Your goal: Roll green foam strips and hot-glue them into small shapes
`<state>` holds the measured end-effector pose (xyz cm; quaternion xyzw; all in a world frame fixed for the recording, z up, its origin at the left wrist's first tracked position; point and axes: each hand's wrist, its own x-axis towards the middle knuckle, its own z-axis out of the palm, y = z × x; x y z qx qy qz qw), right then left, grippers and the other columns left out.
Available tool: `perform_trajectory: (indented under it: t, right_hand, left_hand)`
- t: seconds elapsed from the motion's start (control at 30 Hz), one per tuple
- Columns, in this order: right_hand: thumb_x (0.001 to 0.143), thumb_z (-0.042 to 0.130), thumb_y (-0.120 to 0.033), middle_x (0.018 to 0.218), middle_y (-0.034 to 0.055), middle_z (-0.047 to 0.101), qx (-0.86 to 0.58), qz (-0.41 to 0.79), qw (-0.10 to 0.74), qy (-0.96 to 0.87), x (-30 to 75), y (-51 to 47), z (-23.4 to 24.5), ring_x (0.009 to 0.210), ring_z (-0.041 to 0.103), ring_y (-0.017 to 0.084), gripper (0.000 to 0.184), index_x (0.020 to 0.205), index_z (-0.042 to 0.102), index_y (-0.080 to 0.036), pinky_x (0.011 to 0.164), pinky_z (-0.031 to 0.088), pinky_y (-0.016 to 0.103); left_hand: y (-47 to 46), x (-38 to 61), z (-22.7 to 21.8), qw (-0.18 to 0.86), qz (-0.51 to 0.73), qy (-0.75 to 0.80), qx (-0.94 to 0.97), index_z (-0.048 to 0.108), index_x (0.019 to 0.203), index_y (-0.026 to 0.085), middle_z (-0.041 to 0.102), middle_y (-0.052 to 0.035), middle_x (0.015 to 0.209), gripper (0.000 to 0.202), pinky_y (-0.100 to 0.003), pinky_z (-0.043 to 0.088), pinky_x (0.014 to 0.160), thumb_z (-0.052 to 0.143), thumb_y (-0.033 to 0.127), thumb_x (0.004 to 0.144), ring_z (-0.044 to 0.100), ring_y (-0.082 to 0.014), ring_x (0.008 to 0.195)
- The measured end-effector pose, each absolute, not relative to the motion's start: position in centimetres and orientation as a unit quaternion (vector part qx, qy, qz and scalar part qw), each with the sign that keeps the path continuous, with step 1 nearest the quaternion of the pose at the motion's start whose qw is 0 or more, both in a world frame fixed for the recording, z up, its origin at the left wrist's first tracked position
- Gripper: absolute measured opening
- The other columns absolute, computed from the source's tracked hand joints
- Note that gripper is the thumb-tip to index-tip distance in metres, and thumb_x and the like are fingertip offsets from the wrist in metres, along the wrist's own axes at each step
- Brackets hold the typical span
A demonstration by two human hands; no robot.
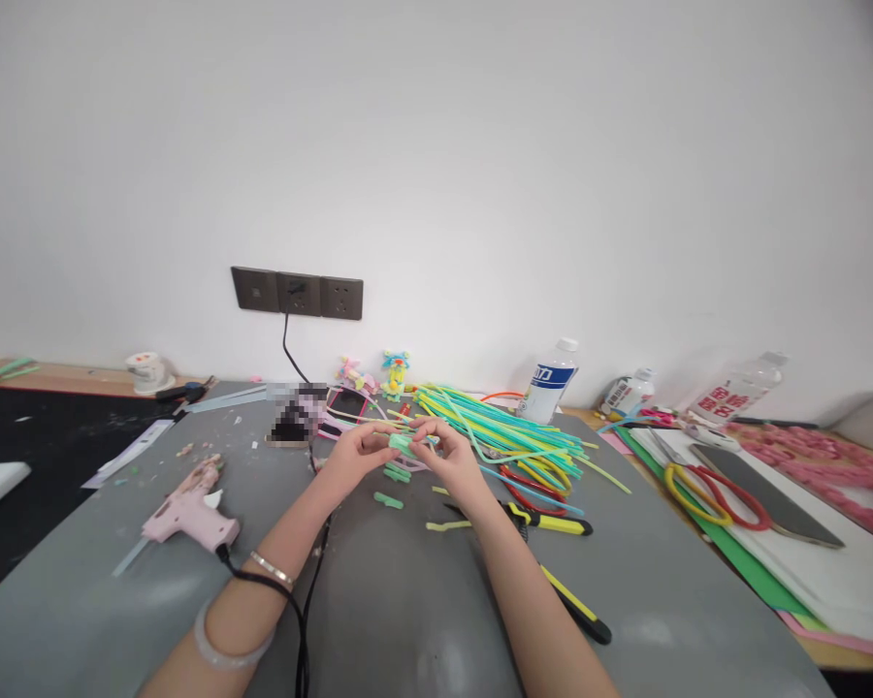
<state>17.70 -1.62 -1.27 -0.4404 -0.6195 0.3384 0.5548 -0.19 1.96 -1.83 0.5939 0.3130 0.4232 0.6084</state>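
My left hand (360, 453) and my right hand (451, 463) meet over the middle of the grey table, both with fingers closed. Between their fingertips is a small piece of pale green pipe cleaner (402, 444). Just below the hands lie a few similar short green pieces (397, 472), with a single green piece (388, 500) nearer me. A bundle of green, teal and yellow pipe cleaners (501, 427) spreads behind my right hand. Yellow-and-black pliers (553, 523) lie beside my right forearm, partly hidden by it.
At left lies a pink glue gun (193, 514), its black cord running under my left forearm. A white bottle (548, 383) and two small pipe-cleaner figures (395, 376) stand near the wall. Scissors (720, 496) rest on papers at right. A cord hangs from the wall socket (298, 293).
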Motion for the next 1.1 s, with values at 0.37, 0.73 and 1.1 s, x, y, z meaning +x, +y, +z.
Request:
perform_trajectory:
  t: [0.37, 0.73, 1.1]
  right_hand:
    - [0.076, 0.069, -0.035, 0.107, 0.0076, 0.065, -0.43, 0.347, 0.552, -0.624, 17.68, -1.55, -1.42, 0.108, 0.058, 0.026, 0.017, 0.082, 0.058, -0.023, 0.089, 0.042, 0.038]
    - [0.077, 0.065, -0.029, 0.111, 0.0064, 0.065, -0.446, 0.341, 0.524, -0.641, 17.78, -1.7, -1.6, 0.104, 0.058, 0.024, 0.019, 0.091, 0.052, -0.024, 0.084, 0.041, 0.036]
    - [0.076, 0.068, -0.03, 0.11, 0.0054, 0.065, -0.444, 0.345, 0.53, -0.634, 17.57, -1.75, -1.48, 0.096, 0.059, 0.022, 0.023, 0.093, 0.054, -0.024, 0.078, 0.043, 0.033]
  left_hand:
    - [1.9, -0.25, -1.7, 0.604, 0.421, 0.298, 0.608, 0.07, 0.096, 0.016, 0.075, -0.0092, 0.101, 0.036, -0.033, 0.053, 0.081, 0.08, 0.033, 0.066, 0.07, -0.0226, 0.091]
    - [2.06, -0.36, -1.93, 0.589, 0.411, 0.301, 0.627, 0.071, 0.099, 0.015, 0.077, -0.0083, 0.09, 0.036, -0.033, 0.053, 0.079, 0.079, 0.031, 0.067, 0.07, -0.0212, 0.083]
    - [2.12, -0.47, -1.93, 0.577, 0.421, 0.285, 0.639, 0.071, 0.098, 0.015, 0.076, -0.0092, 0.095, 0.034, -0.033, 0.054, 0.081, 0.078, 0.032, 0.069, 0.07, -0.0226, 0.088]
